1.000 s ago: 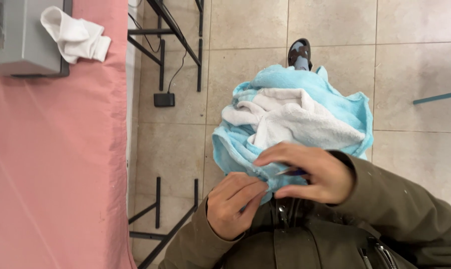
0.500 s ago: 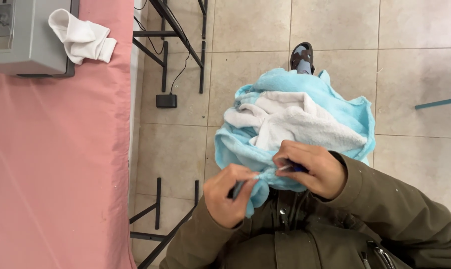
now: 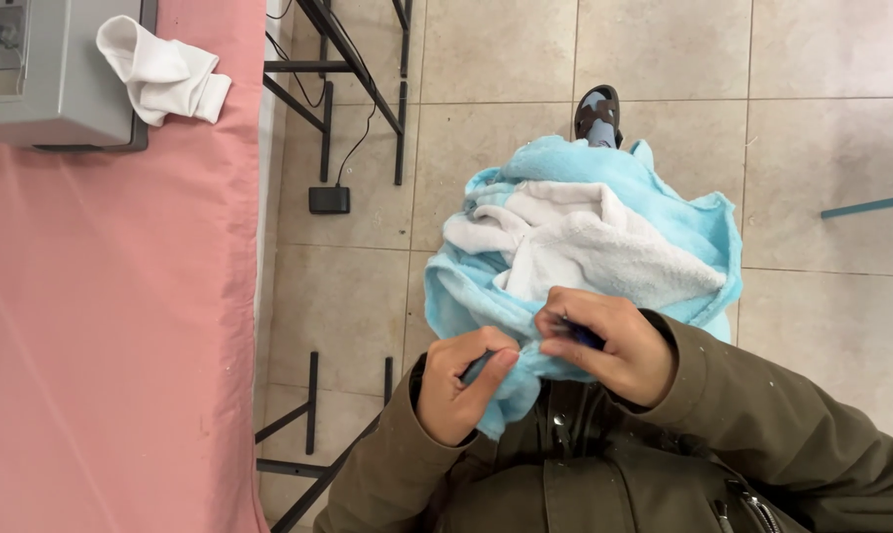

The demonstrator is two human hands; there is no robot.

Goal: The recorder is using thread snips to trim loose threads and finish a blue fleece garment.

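Between the two hands, close against the person's olive jacket (image 3: 604,484), a fold of the light blue fleece blanket (image 3: 486,296) is pinched. The left hand (image 3: 458,387) grasps the blanket's edge between thumb and fingers, the cloth hanging down past the knuckles. The right hand (image 3: 609,343) is clenched over the same edge just beside it and also grips a small dark blue tool (image 3: 577,336), mostly hidden by the fingers; I cannot tell what kind it is. Outward from the grip, the rest of the blanket lies bunched on the lap, its white inner side (image 3: 585,247) turned up and rumpled, with a dark shoe (image 3: 598,114) showing beyond it on the tiled floor (image 3: 821,148).

Judging by this, work on the edge is under way and only a short stretch is in hand; nearly all of the hem lies untouched.

On the person's left a pink-covered table (image 3: 101,345) bears a grey machine (image 3: 52,69) with a white cloth (image 3: 162,71) draped on its corner. A black pedal (image 3: 329,199) sits on the floor nearby.
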